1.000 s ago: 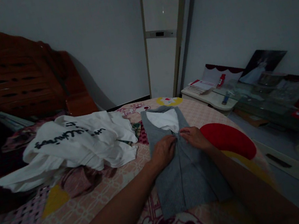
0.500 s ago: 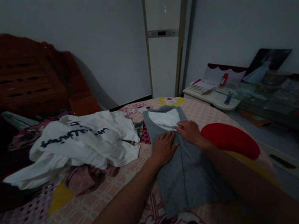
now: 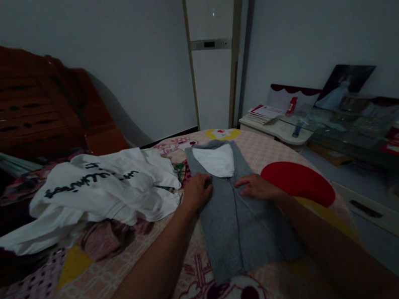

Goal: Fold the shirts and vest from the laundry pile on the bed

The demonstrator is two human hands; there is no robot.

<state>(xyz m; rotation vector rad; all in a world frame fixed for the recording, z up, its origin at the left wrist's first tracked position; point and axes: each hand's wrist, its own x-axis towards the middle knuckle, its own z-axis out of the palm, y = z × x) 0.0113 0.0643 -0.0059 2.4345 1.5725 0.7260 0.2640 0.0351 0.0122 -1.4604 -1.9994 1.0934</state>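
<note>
A grey knitted cardigan lies folded lengthwise on the round table, with a white piece showing in its V-shaped neck. My left hand rests on the cardigan's left edge beside the neck opening, fingers loosely bent and not visibly gripping. Just below the point of the V, my right hand is over the right half, its fingers apart and pointing left. To the left is a crumpled white shirt with black lettering, and a brownish-pink cloth sticks out from under it.
A patterned cloth covers the round table. Behind on the left stands a carved wooden bench. A tall white air conditioner is in the corner. On the right, a glass-topped cabinet holds papers, a framed picture and small items.
My hands have moved apart from the neck's lower point: the left to the cardigan's left edge, the right slightly down, letting go of the neckline. The view has shifted slightly.
</note>
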